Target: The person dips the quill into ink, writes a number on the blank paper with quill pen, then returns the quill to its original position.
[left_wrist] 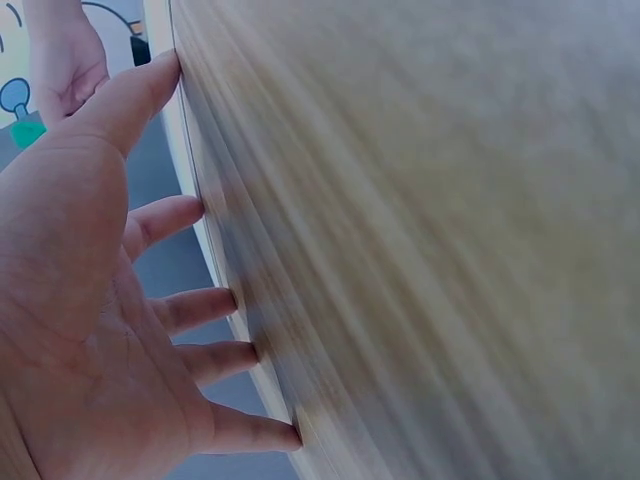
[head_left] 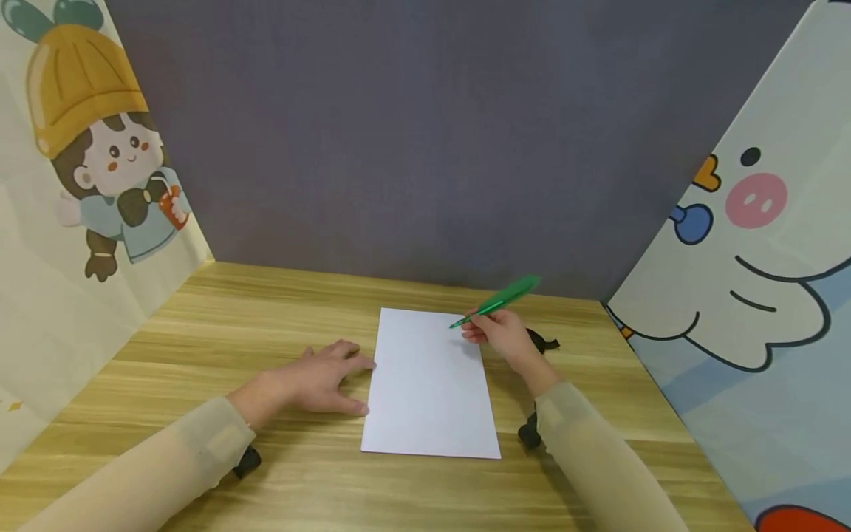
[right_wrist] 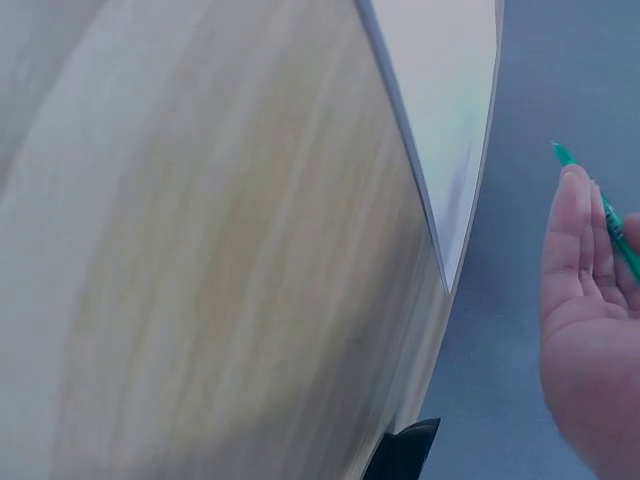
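A blank white sheet of paper (head_left: 428, 391) lies on the wooden table. My right hand (head_left: 501, 334) pinches a green feather pen (head_left: 495, 303) above the sheet's upper right part, its tip pointing left and its plume up to the right. The right wrist view shows the same pen (right_wrist: 612, 222) between the fingers, raised off the tabletop. At the sheet's left edge, my left hand (head_left: 326, 378) rests with fingers spread, thumb and index fingertip touching the paper's border. In the left wrist view, the fingertips of this hand (left_wrist: 110, 300) meet the tabletop.
The wooden table (head_left: 286, 318) extends on both sides of the paper. A dark grey panel (head_left: 399, 148) stands behind it, with cartoon-printed walls left and right. Black straps (head_left: 545, 342) show by the right wrist, and a black piece (head_left: 247, 462) under the left sleeve.
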The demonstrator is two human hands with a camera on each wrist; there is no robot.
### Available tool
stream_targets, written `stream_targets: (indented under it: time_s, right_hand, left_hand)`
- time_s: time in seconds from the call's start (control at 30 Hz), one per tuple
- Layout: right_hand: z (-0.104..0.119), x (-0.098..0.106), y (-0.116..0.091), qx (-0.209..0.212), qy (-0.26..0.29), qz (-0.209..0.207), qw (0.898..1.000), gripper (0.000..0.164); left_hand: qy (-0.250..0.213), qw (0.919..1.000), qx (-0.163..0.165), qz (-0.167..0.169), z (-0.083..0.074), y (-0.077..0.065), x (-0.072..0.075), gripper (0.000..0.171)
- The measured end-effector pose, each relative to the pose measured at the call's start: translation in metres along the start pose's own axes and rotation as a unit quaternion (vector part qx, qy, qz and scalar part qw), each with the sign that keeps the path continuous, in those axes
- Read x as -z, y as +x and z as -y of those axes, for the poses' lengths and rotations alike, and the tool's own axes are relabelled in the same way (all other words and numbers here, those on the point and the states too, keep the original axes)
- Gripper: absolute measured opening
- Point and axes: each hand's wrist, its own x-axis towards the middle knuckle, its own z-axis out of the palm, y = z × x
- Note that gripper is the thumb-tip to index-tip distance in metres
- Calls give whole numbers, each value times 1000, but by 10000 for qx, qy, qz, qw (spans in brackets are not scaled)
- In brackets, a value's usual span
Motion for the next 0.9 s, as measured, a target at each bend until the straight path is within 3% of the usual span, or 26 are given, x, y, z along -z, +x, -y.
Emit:
stream_targets:
  time_s: [0.37,0.9]
  right_hand:
    - [0,-4,0,38,-51,135,9999,41]
    - [-9,-17,11,-379,34,-169,9991,38]
  left_hand:
    - [-1,10000,28,16,-3,0,0,83]
    - [-21,10000,-82,41,-8,-4,5,84]
